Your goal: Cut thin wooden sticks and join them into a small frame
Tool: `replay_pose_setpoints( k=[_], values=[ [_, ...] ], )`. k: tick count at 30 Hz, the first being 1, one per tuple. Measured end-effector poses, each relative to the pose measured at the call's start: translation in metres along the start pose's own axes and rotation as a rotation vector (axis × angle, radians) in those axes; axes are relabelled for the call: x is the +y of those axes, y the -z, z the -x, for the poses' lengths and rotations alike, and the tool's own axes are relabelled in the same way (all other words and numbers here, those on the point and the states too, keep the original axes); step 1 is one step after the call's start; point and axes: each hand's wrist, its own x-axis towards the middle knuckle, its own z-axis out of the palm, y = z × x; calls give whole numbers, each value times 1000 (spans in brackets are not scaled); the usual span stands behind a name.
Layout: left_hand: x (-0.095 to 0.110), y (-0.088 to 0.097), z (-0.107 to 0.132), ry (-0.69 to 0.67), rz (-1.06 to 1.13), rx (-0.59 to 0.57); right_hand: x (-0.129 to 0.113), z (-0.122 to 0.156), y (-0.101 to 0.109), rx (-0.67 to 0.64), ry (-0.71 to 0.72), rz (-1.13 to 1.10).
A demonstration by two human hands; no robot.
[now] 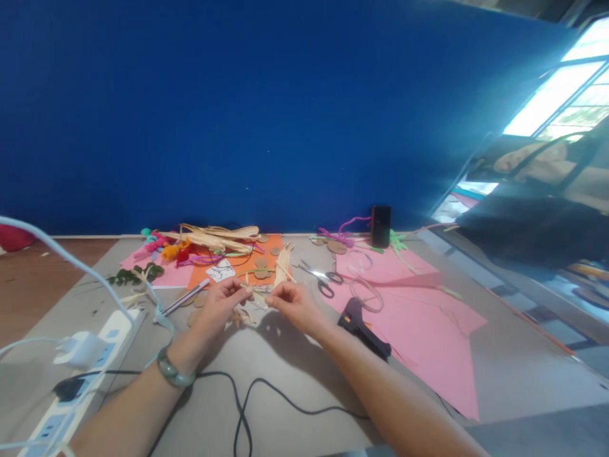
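My left hand (219, 309) and my right hand (294, 304) meet over the grey table (266, 355). Both pinch a thin pale straw strip (257, 293) between their fingertips, one hand at each end. More loose pale strips (242, 316) lie on the table just under my hands. A green bangle (174, 374) sits on my left wrist.
A black glue gun (362, 327) lies on pink paper (428, 324) right of my hand, its cable looping near me. Scissors (321, 278), orange paper (238, 263), cardboard discs, dried leaves (216, 238) and pipe cleaners lie behind. A white power strip (71, 381) sits at left; a black phone (380, 225) stands against the blue wall.
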Motion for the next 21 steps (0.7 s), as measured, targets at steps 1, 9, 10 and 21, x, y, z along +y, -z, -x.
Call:
replay_pose_setpoints(
  k=[1,9,10,21],
  values=[
    [1,0,0,-5,2,4,0,0,0,10,-5,8],
    [-14,-5,-1,14,-99,-100,11,-2,-10,58,27,-33],
    [-16,-5,-1,28,-126,-98,12,-2,-10,58,34,-32],
    [-10,15,-18,-53,-156,290,9,-1,3,-190,383,988]
  ],
)
